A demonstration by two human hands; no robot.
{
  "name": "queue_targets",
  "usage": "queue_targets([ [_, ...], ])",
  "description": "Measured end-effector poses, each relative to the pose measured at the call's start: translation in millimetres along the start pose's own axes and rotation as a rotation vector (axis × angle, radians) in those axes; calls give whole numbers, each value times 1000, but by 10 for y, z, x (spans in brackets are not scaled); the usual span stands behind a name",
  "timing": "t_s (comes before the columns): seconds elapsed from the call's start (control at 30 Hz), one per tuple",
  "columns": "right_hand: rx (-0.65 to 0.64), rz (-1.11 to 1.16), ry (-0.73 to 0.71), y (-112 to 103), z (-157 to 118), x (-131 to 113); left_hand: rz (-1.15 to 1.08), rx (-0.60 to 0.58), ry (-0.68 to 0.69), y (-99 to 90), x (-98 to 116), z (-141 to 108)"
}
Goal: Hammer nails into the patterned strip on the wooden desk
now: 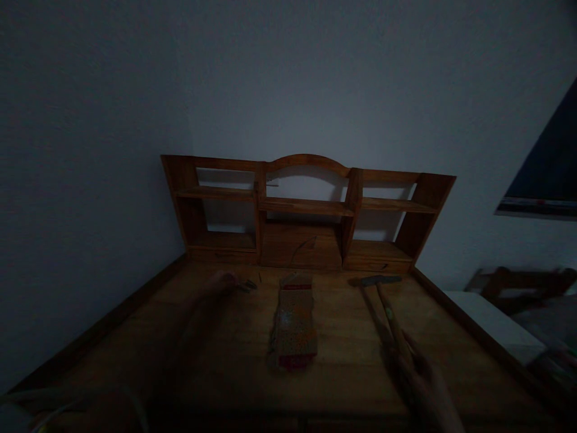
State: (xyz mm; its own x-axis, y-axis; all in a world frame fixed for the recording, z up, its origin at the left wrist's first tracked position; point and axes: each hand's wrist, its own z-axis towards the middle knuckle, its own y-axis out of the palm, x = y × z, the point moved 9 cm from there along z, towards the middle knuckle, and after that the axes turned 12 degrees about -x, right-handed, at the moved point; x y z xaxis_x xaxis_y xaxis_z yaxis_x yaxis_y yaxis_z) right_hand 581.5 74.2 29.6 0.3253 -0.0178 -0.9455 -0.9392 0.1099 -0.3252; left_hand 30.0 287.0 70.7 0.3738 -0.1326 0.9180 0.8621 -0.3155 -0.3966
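Note:
In the dim head view, my right hand (419, 370) is wrapped round the wooden handle of a hammer (392, 317). The dark metal head lies at the far end of the handle, low over the desk. My left hand (222, 281) is stretched out on the left, with its fingertips at a few small nails (246, 285). Its fingers are too dark and blurred to make out whether they grip any. Between my hands lies a worn piece of cardboard (295, 325) with red bands at both ends and a speckled, orange-stained middle.
A wooden desk (347, 361) with raised side edges carries all of this. Along its back stands a wooden shelf unit (306, 207) with open compartments, against a pale wall. To the right are a white surface (491, 325) and a wooden chair back (523, 281).

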Motion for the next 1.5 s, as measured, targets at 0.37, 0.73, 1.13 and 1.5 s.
queue_targets([
  [0.37,9,-5,24,-9,6,19,12,85,252,531,817,371],
  [0.73,49,37,135,49,-10,-81,-179,132,260,1306,698,400],
  [1.13,-3,-167,115,11,-16,-103,-153,63,331,1425,556,469],
  [1.5,-15,-184,26,16,-30,-119,-140,15,367,1437,601,439],
])
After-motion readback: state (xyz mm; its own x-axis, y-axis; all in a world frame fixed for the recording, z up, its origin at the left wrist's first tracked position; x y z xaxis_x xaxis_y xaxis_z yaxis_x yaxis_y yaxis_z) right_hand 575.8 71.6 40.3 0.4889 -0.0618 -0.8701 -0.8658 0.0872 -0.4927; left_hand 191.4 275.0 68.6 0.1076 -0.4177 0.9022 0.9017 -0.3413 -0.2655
